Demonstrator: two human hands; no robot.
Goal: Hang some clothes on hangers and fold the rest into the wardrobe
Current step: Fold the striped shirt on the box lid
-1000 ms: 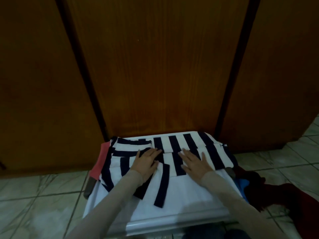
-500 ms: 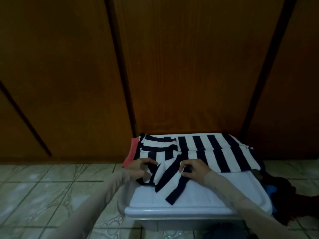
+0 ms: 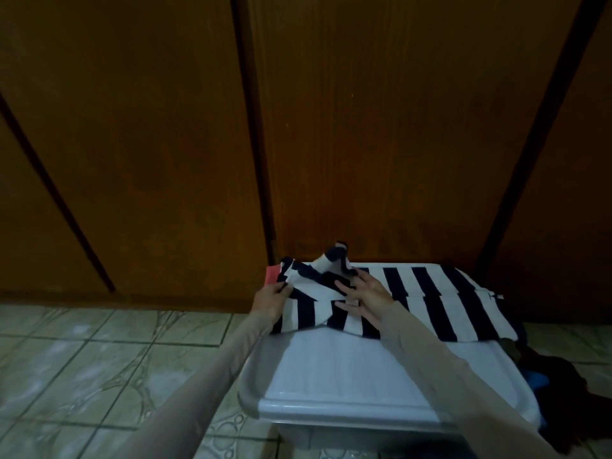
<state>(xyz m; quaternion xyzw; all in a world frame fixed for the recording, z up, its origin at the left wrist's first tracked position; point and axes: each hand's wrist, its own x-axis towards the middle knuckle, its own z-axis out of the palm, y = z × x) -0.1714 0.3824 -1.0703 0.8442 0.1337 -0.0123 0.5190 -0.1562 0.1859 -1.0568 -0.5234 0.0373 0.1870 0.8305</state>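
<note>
Wooden wardrobe doors (image 3: 381, 127) fill the upper frame; a striped shirt (image 3: 430, 303) on a plastic box lid (image 3: 347, 376) is pinched by the left hand (image 3: 270, 301) and pressed by the flat right hand (image 3: 366, 298); floor tiles (image 3: 82, 376) lie lower left

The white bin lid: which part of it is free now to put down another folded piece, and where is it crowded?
The white bin lid shows bare along its near half, bordered by the striped garment behind and the two forearms at the sides. The far half is crowded: the garment covers it, with the left hand gripping its left edge and the right hand on its fold.
</note>
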